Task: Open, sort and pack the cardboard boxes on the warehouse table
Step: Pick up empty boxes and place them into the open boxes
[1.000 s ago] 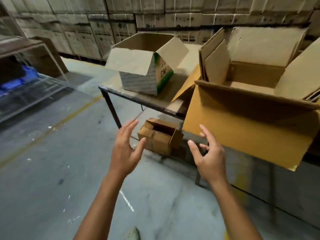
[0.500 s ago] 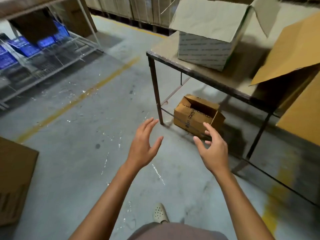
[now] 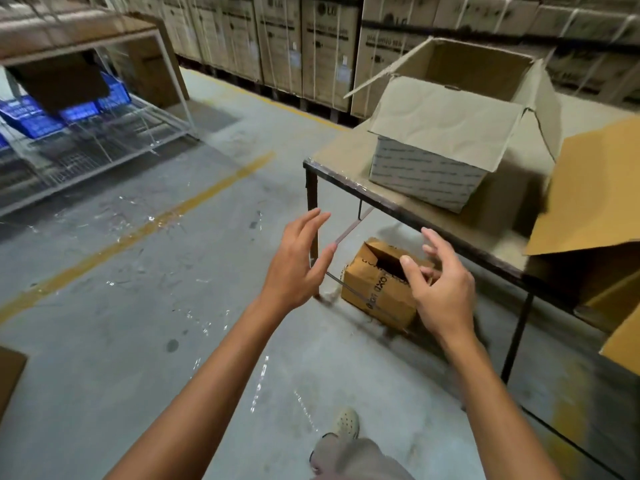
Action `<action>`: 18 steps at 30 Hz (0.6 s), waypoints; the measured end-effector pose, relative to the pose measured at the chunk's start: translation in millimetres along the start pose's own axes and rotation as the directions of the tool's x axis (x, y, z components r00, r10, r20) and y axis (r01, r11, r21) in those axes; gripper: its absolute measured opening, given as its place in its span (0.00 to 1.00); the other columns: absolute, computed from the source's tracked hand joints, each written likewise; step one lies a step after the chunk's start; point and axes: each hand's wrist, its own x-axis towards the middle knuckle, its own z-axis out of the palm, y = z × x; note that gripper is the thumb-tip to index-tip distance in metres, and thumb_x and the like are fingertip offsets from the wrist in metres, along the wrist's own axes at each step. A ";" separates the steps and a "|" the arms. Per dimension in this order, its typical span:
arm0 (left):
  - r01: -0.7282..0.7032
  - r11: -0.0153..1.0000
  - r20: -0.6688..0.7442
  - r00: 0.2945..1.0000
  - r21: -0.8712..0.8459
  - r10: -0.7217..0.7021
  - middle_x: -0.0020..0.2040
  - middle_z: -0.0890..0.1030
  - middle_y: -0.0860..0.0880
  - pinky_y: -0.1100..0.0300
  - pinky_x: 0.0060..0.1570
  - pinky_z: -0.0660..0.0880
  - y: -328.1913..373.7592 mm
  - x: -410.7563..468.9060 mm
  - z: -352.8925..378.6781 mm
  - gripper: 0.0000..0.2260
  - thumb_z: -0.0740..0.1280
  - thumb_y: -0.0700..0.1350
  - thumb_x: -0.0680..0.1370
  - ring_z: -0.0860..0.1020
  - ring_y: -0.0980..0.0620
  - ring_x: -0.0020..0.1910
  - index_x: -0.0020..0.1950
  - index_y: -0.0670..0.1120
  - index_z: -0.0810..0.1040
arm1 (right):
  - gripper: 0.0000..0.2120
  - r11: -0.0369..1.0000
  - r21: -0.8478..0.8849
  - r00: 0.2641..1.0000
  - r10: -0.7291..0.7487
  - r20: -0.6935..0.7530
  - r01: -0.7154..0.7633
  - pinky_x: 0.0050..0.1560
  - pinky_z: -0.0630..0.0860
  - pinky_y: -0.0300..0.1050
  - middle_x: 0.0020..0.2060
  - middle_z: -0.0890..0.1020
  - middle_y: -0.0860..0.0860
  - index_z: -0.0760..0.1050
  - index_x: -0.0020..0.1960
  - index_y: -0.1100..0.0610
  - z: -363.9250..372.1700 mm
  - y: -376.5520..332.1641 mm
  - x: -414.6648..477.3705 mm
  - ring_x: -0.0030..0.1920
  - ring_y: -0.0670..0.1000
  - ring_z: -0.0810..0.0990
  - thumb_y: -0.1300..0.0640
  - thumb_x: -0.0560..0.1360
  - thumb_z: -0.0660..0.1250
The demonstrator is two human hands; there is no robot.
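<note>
A small brown cardboard box [image 3: 375, 289] with black print lies open on the concrete floor under the table's corner. My left hand [image 3: 298, 268] hovers to its left with fingers spread, holding nothing. My right hand [image 3: 440, 289] is above and in front of the box, fingers loosely apart, empty, hiding the box's right side. On the table [image 3: 349, 161] stands a white printed box [image 3: 426, 171] with its flaps open. A large brown box [image 3: 588, 202] with a hanging flap sits at the table's right.
Stacked cartons [image 3: 311, 46] line the back wall. A metal wire rack [image 3: 90, 140] with blue crates [image 3: 31, 119] stands at the left. A yellow line [image 3: 138, 230] crosses the floor. Another carton's corner [image 3: 8, 375] shows at the left edge. My shoe [image 3: 344, 424] is below.
The view has swung down and back up a little; both hands have come closer to the small floor box, still empty.
</note>
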 end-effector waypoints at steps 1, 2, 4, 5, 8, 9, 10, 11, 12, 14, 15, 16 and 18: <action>-0.027 1.000 -0.006 1.000 -0.006 0.027 0.73 0.71 0.46 0.62 0.70 0.62 -0.7 18.5 -0.2 0.23 0.62 0.52 0.81 0.67 0.51 0.73 0.74 0.45 0.70 | 0.24 1.000 0.017 1.000 -0.014 -0.021 0.014 0.51 0.76 0.35 0.68 0.76 0.54 0.67 0.70 0.41 0.1 -3.7 14.1 0.60 0.53 0.80 0.53 0.78 0.71; -0.055 0.998 -0.010 0.998 -0.012 0.055 0.73 0.71 0.46 0.60 0.70 0.63 -1.4 37.9 0.1 0.23 0.61 0.52 0.81 0.67 0.50 0.73 0.74 0.45 0.70 | 0.24 0.999 0.041 0.999 -0.022 -0.045 0.024 0.51 0.77 0.36 0.68 0.76 0.54 0.68 0.70 0.42 0.1 -6.6 28.6 0.60 0.53 0.81 0.53 0.78 0.70; -0.103 0.994 -0.019 0.995 -0.019 0.103 0.73 0.71 0.46 0.58 0.70 0.64 -1.4 79.1 0.8 0.22 0.60 0.52 0.82 0.67 0.50 0.73 0.74 0.45 0.69 | 0.23 0.997 0.066 0.995 -0.031 -0.099 0.038 0.52 0.78 0.38 0.67 0.76 0.53 0.70 0.71 0.46 -2.0 -10.2 59.9 0.60 0.52 0.80 0.54 0.78 0.70; -0.121 0.992 -0.018 0.993 -0.021 0.121 0.73 0.70 0.46 0.58 0.69 0.64 -1.0 99.8 0.9 0.22 0.60 0.52 0.82 0.67 0.50 0.73 0.75 0.46 0.69 | 0.24 0.997 0.063 0.992 -0.029 -0.121 0.036 0.53 0.79 0.40 0.67 0.76 0.53 0.70 0.72 0.48 -4.0 -11.8 75.8 0.60 0.51 0.80 0.53 0.78 0.70; -0.190 0.981 -0.008 0.982 -0.023 0.190 0.73 0.69 0.46 0.60 0.68 0.63 6.5 162.8 1.3 0.23 0.60 0.53 0.82 0.66 0.51 0.72 0.75 0.46 0.68 | 0.24 0.999 0.030 0.983 -0.035 -0.182 0.042 0.48 0.79 0.38 0.67 0.76 0.54 0.70 0.73 0.50 -15.6 -20.8 124.3 0.56 0.49 0.80 0.51 0.78 0.69; -0.221 0.975 -0.011 0.975 -0.024 0.221 0.73 0.70 0.46 0.61 0.68 0.62 9.9 184.0 2.0 0.23 0.60 0.53 0.82 0.66 0.51 0.73 0.75 0.46 0.68 | 0.24 0.999 0.017 0.977 -0.044 -0.207 0.048 0.45 0.78 0.36 0.67 0.76 0.55 0.70 0.73 0.50 -20.7 -24.6 140.5 0.55 0.50 0.80 0.51 0.78 0.69; -0.253 0.967 -0.016 0.967 -0.028 0.253 0.73 0.70 0.46 0.63 0.69 0.61 13.1 205.2 3.3 0.23 0.60 0.53 0.82 0.66 0.51 0.73 0.75 0.46 0.68 | 0.23 0.998 0.002 0.969 -0.060 -0.239 0.063 0.45 0.78 0.37 0.67 0.76 0.55 0.70 0.72 0.50 -26.3 -28.5 156.8 0.56 0.51 0.80 0.51 0.78 0.69; -0.285 0.958 -0.023 0.959 -0.027 0.284 0.73 0.70 0.45 0.66 0.69 0.60 16.3 225.3 5.1 0.23 0.60 0.53 0.82 0.65 0.51 0.73 0.75 0.45 0.68 | 0.23 0.997 -0.014 0.959 -0.081 -0.273 0.081 0.47 0.79 0.39 0.68 0.76 0.55 0.71 0.72 0.50 -31.9 -31.1 172.5 0.58 0.51 0.79 0.52 0.79 0.69; -0.312 0.950 -0.029 0.950 -0.022 0.312 0.73 0.70 0.45 0.68 0.69 0.58 19.7 244.9 7.5 0.22 0.61 0.52 0.82 0.65 0.50 0.73 0.74 0.45 0.69 | 0.22 0.994 -0.035 0.945 -0.108 -0.309 0.103 0.50 0.81 0.44 0.68 0.76 0.54 0.71 0.72 0.51 -37.7 -33.3 187.8 0.60 0.51 0.79 0.52 0.79 0.69; -0.344 0.939 -0.029 0.939 -0.011 0.344 0.72 0.70 0.44 0.66 0.68 0.60 26.9 282.8 13.4 0.21 0.62 0.52 0.81 0.65 0.49 0.73 0.73 0.45 0.71 | 0.22 0.990 -0.090 0.918 -0.137 -0.371 0.111 0.55 0.81 0.49 0.69 0.76 0.53 0.72 0.72 0.51 -49.6 -34.8 217.8 0.62 0.51 0.78 0.52 0.79 0.69; -0.351 0.936 -0.024 0.936 -0.009 0.351 0.72 0.70 0.44 0.63 0.68 0.61 30.3 300.3 16.5 0.21 0.62 0.51 0.81 0.66 0.48 0.73 0.72 0.45 0.72 | 0.22 0.990 -0.112 0.908 -0.128 -0.398 0.090 0.55 0.81 0.50 0.69 0.76 0.53 0.72 0.72 0.50 -55.4 -35.0 231.3 0.61 0.52 0.79 0.52 0.79 0.69; -0.356 0.934 -0.019 0.934 -0.005 0.356 0.72 0.70 0.43 0.60 0.68 0.61 33.5 317.1 19.7 0.20 0.62 0.51 0.81 0.66 0.47 0.73 0.71 0.45 0.72 | 0.22 0.990 -0.123 0.897 -0.114 -0.426 0.067 0.55 0.80 0.49 0.68 0.77 0.54 0.73 0.71 0.51 -61.1 -36.1 243.3 0.60 0.53 0.80 0.52 0.79 0.69; -0.363 0.932 -0.002 0.932 0.014 0.363 0.73 0.70 0.42 0.56 0.69 0.62 38.5 350.7 27.4 0.19 0.64 0.50 0.81 0.65 0.45 0.73 0.70 0.45 0.73 | 0.21 0.988 -0.150 0.870 -0.108 -0.481 0.040 0.54 0.78 0.45 0.66 0.78 0.55 0.74 0.70 0.53 -71.3 -37.3 266.2 0.59 0.56 0.81 0.53 0.78 0.69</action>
